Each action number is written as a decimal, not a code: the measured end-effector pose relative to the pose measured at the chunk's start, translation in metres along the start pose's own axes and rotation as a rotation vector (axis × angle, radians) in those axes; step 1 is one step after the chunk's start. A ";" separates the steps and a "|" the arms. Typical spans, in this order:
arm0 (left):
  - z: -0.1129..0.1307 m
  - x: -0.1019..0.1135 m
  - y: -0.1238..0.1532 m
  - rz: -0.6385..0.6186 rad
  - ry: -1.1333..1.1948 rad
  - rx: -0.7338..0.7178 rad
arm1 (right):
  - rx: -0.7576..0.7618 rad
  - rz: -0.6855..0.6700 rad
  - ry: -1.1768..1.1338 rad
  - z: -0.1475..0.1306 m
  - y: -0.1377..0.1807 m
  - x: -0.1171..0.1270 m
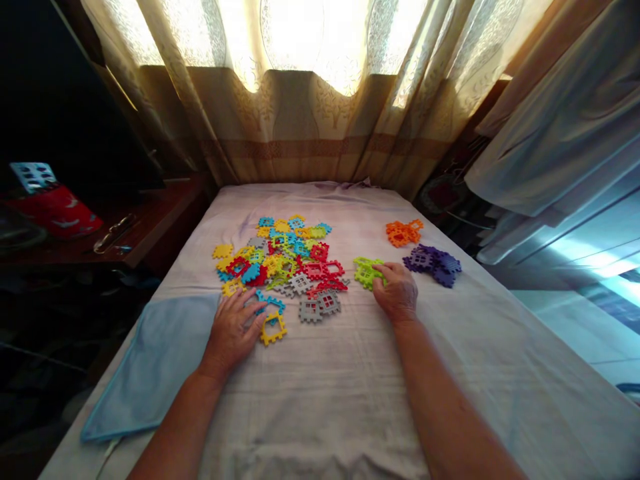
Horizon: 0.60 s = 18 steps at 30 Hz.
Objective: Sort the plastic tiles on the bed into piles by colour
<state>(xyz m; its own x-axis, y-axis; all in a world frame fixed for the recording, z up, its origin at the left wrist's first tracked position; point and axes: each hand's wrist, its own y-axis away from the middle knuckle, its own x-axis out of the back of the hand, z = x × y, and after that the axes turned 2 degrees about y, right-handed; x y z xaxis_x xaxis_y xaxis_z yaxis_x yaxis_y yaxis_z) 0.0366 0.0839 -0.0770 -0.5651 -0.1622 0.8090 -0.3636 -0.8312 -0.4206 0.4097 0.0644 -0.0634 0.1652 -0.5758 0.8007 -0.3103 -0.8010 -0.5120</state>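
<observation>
A heap of coloured interlocking plastic tiles [284,259] lies in the middle of a cloth-covered surface [325,387]. My left hand [233,330] rests flat with fingers spread at the heap's near left edge, beside a yellow tile [273,329] and a blue tile [273,303]. My right hand [397,291] lies to the right of the heap, its fingertips on a small stack of lime green tiles [367,271]. Two grey tiles [320,307] lie between my hands. Further right sit a group of orange tiles [403,233] and a group of purple tiles [433,262].
A light blue cloth [150,367] lies at the near left of the surface. Curtains [310,100] hang behind the far edge. A dark wooden shelf [125,233] with small items stands at the left. Pale fabric [560,133] hangs at the right.
</observation>
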 end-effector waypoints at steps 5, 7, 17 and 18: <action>0.004 -0.001 0.000 -0.023 0.012 -0.013 | 0.268 -0.164 -0.123 -0.068 0.006 -0.002; 0.006 0.000 -0.001 -0.005 0.016 -0.013 | 0.418 -0.295 -0.167 -0.103 0.008 -0.006; 0.015 0.002 -0.002 -0.112 0.017 -0.051 | 0.378 -0.425 -0.007 -0.175 -0.016 -0.037; 0.015 0.002 -0.001 -0.154 0.009 -0.058 | 0.385 -0.425 -0.005 -0.175 -0.017 -0.038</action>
<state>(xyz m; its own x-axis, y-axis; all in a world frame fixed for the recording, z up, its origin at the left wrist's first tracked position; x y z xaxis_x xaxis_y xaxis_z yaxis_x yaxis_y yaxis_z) 0.0468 0.0766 -0.0691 -0.5059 -0.0303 0.8620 -0.4881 -0.8139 -0.3151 0.2447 0.1287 -0.0304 0.2058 -0.1902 0.9599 0.1472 -0.9638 -0.2225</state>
